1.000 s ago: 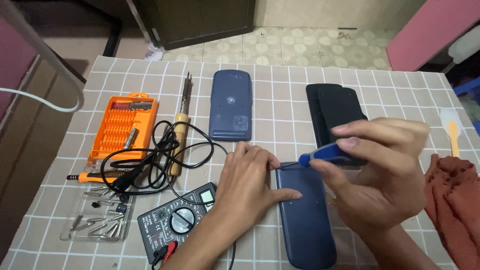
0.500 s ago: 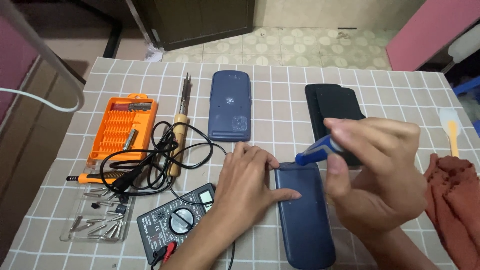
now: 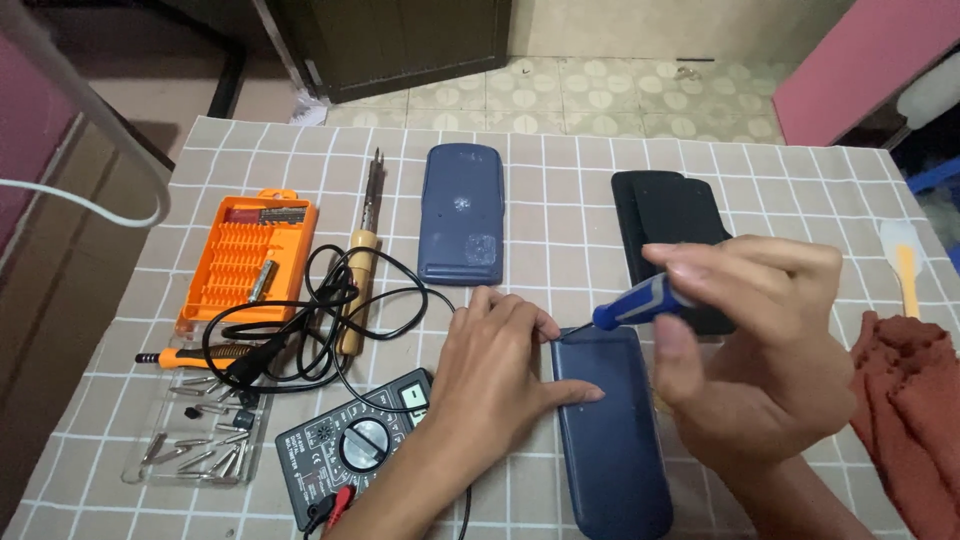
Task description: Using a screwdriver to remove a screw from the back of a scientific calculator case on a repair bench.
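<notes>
My right hand [image 3: 770, 350] grips a small blue-handled screwdriver [image 3: 640, 302], its tip angled down-left to the top left corner of a dark blue device [image 3: 610, 440] lying flat on the checked tablecloth. My left hand [image 3: 490, 375] lies flat, fingers pressed on the left edge of that device, index finger near the screwdriver tip. A second dark blue device back [image 3: 461, 213] lies farther away. Two black covers [image 3: 665, 215] lie stacked behind my right hand.
An orange bit case [image 3: 245, 260], a wooden-handled soldering iron [image 3: 362, 270] with black cord, a clear tray of bits [image 3: 195, 440] and a multimeter [image 3: 355, 450] sit at the left. A red cloth [image 3: 915, 400] and a white-orange spatula tool [image 3: 903, 260] lie at the right.
My right hand has shifted slightly and tilted the screwdriver, bringing its tip down toward the device's top left corner. My left hand has stayed put.
</notes>
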